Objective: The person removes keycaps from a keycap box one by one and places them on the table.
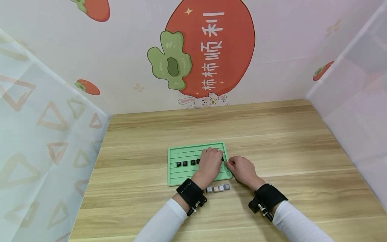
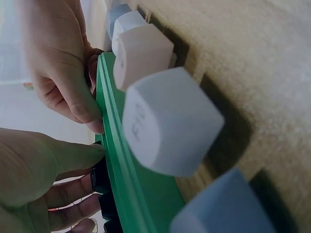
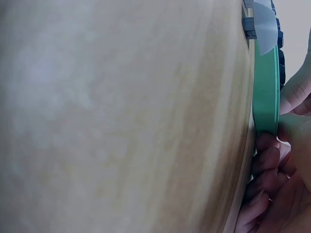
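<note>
A green ridged tray (image 1: pixel 178 178) lies on the table with a row of black keycaps (image 1: pixel 185 163) across its middle. My left hand (image 1: pixel 210 164) reaches over the right half of the tray and covers part of that row. In the left wrist view its thumb and fingers pinch a black keycap (image 2: pixel 100 175) at the row's end. My right hand (image 1: pixel 243 169) grips the tray's right edge. In the right wrist view, the thumb is at the rim and the curled fingers (image 3: pixel 266 160) are against the tray's side, close to the tabletop.
Several loose keycaps in white, pinkish and grey stand in a line before the tray's near edge, among them a white keycap (image 2: pixel 167 121) with printed marks. Wooden tabletop (image 1: pixel 136 208) surrounds the tray. Printed cloth walls (image 1: pixel 127 67) enclose the back and sides.
</note>
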### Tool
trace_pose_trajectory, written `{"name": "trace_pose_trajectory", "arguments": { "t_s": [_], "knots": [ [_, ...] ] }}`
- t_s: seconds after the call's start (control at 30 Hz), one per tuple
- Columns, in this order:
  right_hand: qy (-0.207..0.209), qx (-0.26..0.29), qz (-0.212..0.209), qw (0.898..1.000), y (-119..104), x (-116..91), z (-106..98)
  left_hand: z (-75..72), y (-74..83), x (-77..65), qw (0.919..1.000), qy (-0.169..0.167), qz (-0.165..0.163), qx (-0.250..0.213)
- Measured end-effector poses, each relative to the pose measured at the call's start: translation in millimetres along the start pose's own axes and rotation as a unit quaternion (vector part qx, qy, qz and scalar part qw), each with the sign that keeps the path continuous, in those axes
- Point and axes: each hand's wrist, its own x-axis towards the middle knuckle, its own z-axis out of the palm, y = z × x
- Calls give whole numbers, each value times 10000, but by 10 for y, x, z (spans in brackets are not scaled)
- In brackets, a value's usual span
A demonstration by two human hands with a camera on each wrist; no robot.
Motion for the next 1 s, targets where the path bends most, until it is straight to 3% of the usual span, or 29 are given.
{"name": "trace_pose_trajectory", "arguments": {
  "t_s": [0.4,1.0],
  "knots": [
    [-11,62,-26,10000,-8,-12,-6,-147,-10,-18,9999,-74,-62,-93],
    [9,20,-95,10000,9,-18,-2,-256,13,-211,9996,217,103,-153]
  ]
}}
